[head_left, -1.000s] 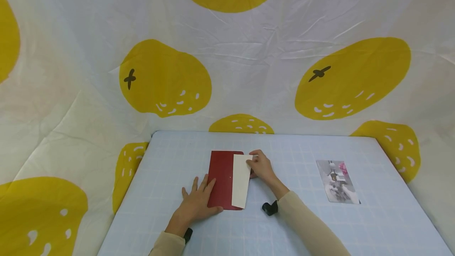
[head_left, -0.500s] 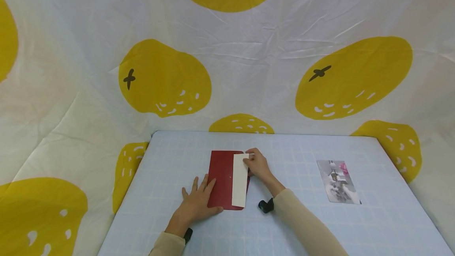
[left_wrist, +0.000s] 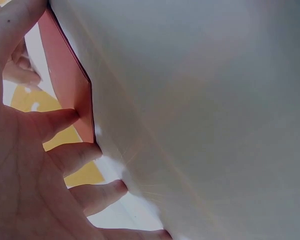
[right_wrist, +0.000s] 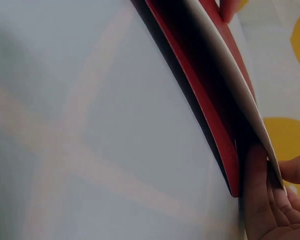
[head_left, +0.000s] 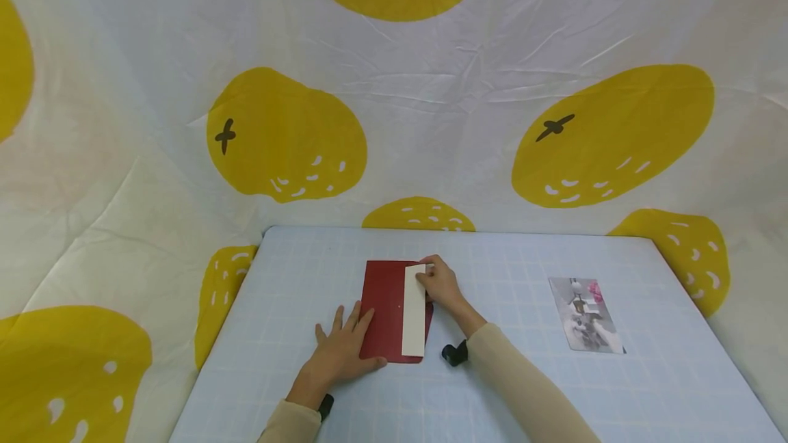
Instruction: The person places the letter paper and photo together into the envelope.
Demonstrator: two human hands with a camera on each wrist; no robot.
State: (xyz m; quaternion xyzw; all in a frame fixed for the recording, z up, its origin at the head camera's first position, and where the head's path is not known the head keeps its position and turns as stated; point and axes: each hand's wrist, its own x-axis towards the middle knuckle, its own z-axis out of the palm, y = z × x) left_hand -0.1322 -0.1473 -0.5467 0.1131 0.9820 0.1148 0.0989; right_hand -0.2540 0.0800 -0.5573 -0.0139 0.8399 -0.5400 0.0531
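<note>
A dark red envelope (head_left: 383,320) lies flat on the table, its opening toward the right. Out of that opening shows a cream card (head_left: 414,316), its left part hidden under the red front. My right hand (head_left: 440,284) pinches the card's free right edge near the far corner; the right wrist view has the thumb on one face and fingers (right_wrist: 259,192) on the other, above a red layer (right_wrist: 220,145). My left hand (head_left: 340,353) rests spread on the table at the envelope's lower left, fingertips (left_wrist: 70,116) and thumb on its edge.
A photo print (head_left: 586,314), mostly grey with a pink patch, lies on the right side of the table. A pale blue checked cloth (head_left: 492,258) covers the table. Behind it hangs a white curtain (head_left: 431,122) with yellow fruit shapes.
My right hand has moved left with the card's edge, and the cream strip outside the envelope has become narrower. The left hand and the envelope have stayed in place.
</note>
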